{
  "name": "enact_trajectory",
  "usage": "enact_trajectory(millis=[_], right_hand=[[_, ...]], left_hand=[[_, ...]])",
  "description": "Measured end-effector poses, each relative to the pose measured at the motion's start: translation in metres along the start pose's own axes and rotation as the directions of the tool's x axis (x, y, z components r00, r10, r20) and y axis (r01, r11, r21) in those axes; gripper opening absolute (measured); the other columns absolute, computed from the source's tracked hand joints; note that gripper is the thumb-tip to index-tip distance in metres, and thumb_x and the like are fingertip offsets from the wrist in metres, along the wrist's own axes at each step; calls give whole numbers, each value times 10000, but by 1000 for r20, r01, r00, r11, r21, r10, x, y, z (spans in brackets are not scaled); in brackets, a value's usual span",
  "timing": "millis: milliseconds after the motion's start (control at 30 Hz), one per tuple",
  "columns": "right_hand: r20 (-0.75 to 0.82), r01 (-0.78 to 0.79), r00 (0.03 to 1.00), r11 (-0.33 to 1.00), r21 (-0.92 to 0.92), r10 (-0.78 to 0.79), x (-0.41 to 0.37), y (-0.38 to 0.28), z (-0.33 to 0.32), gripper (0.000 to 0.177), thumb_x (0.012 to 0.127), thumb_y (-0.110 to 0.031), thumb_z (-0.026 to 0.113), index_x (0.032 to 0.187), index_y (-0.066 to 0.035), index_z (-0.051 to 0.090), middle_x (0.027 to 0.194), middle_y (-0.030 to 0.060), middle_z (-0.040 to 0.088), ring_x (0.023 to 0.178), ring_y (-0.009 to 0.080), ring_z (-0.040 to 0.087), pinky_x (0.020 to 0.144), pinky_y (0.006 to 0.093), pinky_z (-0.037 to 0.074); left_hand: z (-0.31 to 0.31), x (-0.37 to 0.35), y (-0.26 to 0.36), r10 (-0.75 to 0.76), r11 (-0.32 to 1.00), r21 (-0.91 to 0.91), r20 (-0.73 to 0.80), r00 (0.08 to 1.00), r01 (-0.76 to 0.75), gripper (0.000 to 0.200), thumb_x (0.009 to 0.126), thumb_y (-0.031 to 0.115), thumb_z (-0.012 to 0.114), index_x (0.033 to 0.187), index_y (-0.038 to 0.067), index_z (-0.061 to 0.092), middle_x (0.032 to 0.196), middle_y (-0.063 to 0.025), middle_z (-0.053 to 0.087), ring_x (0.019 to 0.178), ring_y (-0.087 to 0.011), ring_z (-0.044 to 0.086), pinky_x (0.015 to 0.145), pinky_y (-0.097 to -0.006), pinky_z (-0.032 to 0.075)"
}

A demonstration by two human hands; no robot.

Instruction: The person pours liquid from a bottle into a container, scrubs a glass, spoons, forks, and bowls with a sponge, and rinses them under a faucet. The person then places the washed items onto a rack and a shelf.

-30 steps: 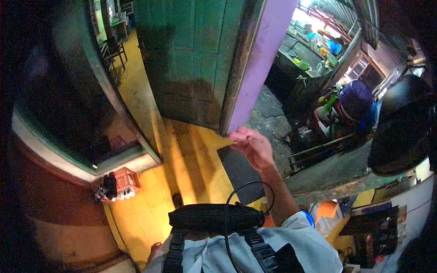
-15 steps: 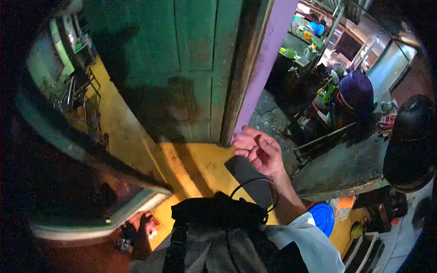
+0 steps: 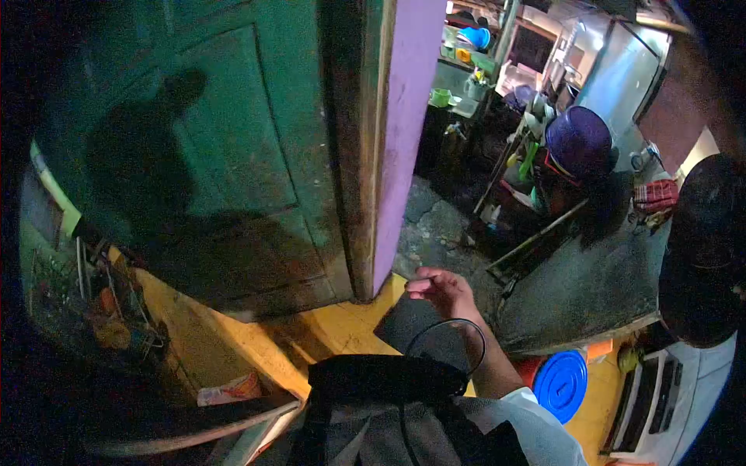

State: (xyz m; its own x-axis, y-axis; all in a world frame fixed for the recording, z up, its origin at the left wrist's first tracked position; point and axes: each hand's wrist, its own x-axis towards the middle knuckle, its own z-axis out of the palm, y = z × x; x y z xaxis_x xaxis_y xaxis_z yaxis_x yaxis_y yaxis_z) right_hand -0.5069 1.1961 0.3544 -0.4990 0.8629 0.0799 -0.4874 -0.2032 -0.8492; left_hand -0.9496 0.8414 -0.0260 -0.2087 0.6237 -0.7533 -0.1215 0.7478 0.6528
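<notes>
My right hand (image 3: 443, 293) hangs loosely in front of me with its fingers curled and apart, holding nothing. It sits just right of the bottom of a purple door frame (image 3: 404, 116) and a worn green door (image 3: 233, 155). Below the hand lies a dark mat (image 3: 404, 326) on the yellow floor (image 3: 342, 330). A black chest pack (image 3: 381, 380) with a cable loop is strapped to my front. My left hand is out of sight.
Beyond the doorway a person in a purple cap (image 3: 579, 144) crouches among kitchen things. A grey concrete ledge (image 3: 583, 291) runs to the right, with a blue lid (image 3: 561, 384) below it. A wire rack (image 3: 85, 303) of items stands at the left.
My view has moved closer to the doorway and swung left. My right hand has dropped from the door frame's edge to lower in the view.
</notes>
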Motion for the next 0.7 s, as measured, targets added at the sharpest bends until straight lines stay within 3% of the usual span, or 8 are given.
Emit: enact_trajectory(millis=[167, 233, 267, 300, 367, 400, 533, 700], right_hand=[[-491, -546, 793, 779, -309, 361, -17, 87, -103, 356, 957, -211, 511, 1238, 6, 527, 1016, 107, 659, 935, 230, 626, 872, 374, 480], [-620, -705, 706, 423, -569, 343, -75, 147, -163, 334, 881, -238, 580, 1117, -9, 633, 1027, 126, 661, 858, 216, 640, 723, 346, 508], [-395, -396, 918, 138, -908, 39, -128, 222, -233, 300, 875, -254, 580, 1054, -26, 658, 961, 123, 658, 796, 221, 632, 686, 355, 503], [-96, -195, 957, -363, -911, -273, -177, 292, -298, 277, 870, -270, 579, 991, -43, 683, 895, 119, 655, 733, 226, 623, 649, 364, 498], [-651, -652, 756, 168, -740, 69, -230, 250, -258, 268, 871, -266, 577, 980, -44, 682, 882, 116, 652, 722, 224, 620, 638, 364, 496], [-768, -779, 619, 256, -572, 166, -235, 223, -238, 264, 872, -264, 576, 975, -44, 681, 875, 114, 651, 716, 223, 618, 632, 364, 495], [-899, -899, 342, 374, -227, 274, -255, 193, -253, 247, 875, -256, 572, 954, -46, 677, 850, 107, 645, 692, 220, 612, 610, 362, 490], [-913, -895, 308, 406, -184, 267, -215, 168, -343, 229, 878, -246, 567, 927, -49, 673, 818, 98, 638, 663, 215, 604, 582, 361, 483]], left_hand=[[-9, 53, 75, -52, 996, 78, 125, 991, 42, 221, 864, 249, 591, 1018, 92, 577, 867, -87, 610, 696, -187, 591, 575, -318, 483], [-17, 81, 106, -74, 993, 101, 179, 981, 56, 231, 876, 236, 580, 1048, 81, 578, 885, -103, 619, 694, -184, 598, 567, -310, 489], [-21, 97, 124, -91, 993, 95, 212, 973, 72, 237, 882, 229, 575, 1062, 75, 579, 893, -112, 623, 693, -182, 602, 563, -306, 492], [-23, 114, 142, -100, 994, 68, 253, 962, 86, 243, 888, 223, 569, 1077, 70, 579, 902, -120, 628, 693, -180, 606, 560, -301, 495], [-18, 154, 173, -89, 994, -28, 369, 925, 107, 256, 900, 209, 558, 1106, 59, 580, 920, -137, 637, 691, -177, 613, 552, -293, 501], [-16, 171, 189, -66, 984, -118, 452, 890, 132, 262, 907, 203, 553, 1120, 53, 581, 929, -145, 642, 690, -176, 617, 548, -289, 504], [50, 228, 246, -77, 973, -147, 528, 846, 180, 271, 910, 178, 548, 1135, 32, 589, 927, -161, 655, 692, -171, 624, 553, -290, 509], [189, 278, 294, -191, 949, -119, 520, 832, 292, 259, 889, 149, 563, 1101, 6, 608, 878, -160, 665, 701, -169, 623, 585, -312, 508]])
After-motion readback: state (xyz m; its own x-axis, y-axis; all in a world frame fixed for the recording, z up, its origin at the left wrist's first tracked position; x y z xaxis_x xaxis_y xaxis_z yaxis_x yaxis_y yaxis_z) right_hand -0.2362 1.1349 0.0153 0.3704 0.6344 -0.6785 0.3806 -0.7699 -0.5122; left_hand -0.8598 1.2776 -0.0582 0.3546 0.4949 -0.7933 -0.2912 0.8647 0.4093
